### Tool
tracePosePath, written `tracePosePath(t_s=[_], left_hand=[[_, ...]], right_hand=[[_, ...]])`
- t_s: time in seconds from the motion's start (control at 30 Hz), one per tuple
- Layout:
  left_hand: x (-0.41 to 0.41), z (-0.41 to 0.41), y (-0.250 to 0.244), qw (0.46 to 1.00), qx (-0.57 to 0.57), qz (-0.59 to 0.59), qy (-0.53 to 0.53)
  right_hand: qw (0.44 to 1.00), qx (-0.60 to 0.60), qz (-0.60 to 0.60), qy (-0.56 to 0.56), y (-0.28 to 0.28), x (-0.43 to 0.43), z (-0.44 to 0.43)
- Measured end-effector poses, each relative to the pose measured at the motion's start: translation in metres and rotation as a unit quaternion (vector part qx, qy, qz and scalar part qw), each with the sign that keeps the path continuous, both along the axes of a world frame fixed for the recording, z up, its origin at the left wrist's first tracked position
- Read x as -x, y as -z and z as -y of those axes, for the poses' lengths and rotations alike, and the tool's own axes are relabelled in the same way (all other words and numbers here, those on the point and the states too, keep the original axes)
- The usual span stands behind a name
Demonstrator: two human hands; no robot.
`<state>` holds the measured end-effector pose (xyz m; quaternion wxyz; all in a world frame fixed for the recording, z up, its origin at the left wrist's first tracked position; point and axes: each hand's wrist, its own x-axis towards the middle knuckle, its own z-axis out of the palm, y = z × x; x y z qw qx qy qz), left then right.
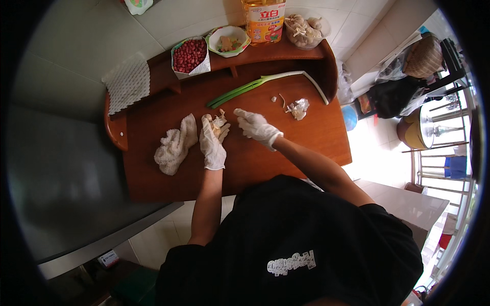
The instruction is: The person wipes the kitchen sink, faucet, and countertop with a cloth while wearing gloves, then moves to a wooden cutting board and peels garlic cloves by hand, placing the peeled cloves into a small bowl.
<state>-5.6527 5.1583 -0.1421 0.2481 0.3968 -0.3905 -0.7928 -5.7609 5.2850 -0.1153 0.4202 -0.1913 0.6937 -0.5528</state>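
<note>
My left hand [212,147], in a white glove, holds a partly opened garlic bulb [217,123] in its palm, with loose papery skin and a stem sticking up. To the right of it, apart, my gloved right hand [257,127] hovers over the wooden desk [306,149] with its fingers curled; whether something small is between them is hidden. Crumpled garlic skin [298,109] lies on the desk further right, near a small whitish piece [273,99] and a thin dry stem [283,100]. Left of my left hand is a rumpled cream towel [176,145].
A bent scallion [264,79] lies across the desk's back. On the raised shelf stand a paper box of red peanuts or beans [189,56], a bowl of scraps [229,43], a Liby detergent bottle [265,23] and a clear tub of garlic [307,32]. White netting [128,84] hangs over the left end.
</note>
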Motion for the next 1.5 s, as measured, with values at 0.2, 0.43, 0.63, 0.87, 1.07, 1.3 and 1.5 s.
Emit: tracePosePath(t_s=[0.2, 0.43, 0.63, 0.87, 1.07, 1.3, 1.5], left_hand=[[0.0, -0.007, -0.031, 0.991, -0.066, -0.099, 0.066], [0.035, -0.036, -0.021, 0.946, -0.202, -0.141, 0.21], [0.045, -0.048, -0.031, 0.935, -0.146, -0.199, 0.253], [0.057, -0.08, -0.053, 0.948, 0.118, -0.161, 0.247], [0.054, -0.093, -0.05, 0.91, 0.242, -0.115, 0.317], [0.059, -0.088, -0.041, 0.92, 0.106, -0.223, 0.304], [0.064, -0.095, -0.031, 0.933, 0.149, -0.133, 0.299]], right_hand=[[0.758, -0.2, -0.617, 0.066, -0.009, 0.061, -0.072], [0.772, -0.234, -0.591, 0.026, 0.027, 0.091, -0.113], [0.767, -0.126, -0.612, 0.143, 0.009, 0.075, -0.122], [0.966, 0.194, 0.114, 0.131, -0.031, 0.043, -0.107], [0.947, 0.246, 0.175, 0.106, -0.028, 0.033, -0.09], [0.827, 0.384, 0.354, 0.208, -0.016, 0.024, -0.089], [0.819, 0.334, 0.371, 0.282, 0.006, 0.024, -0.085]])
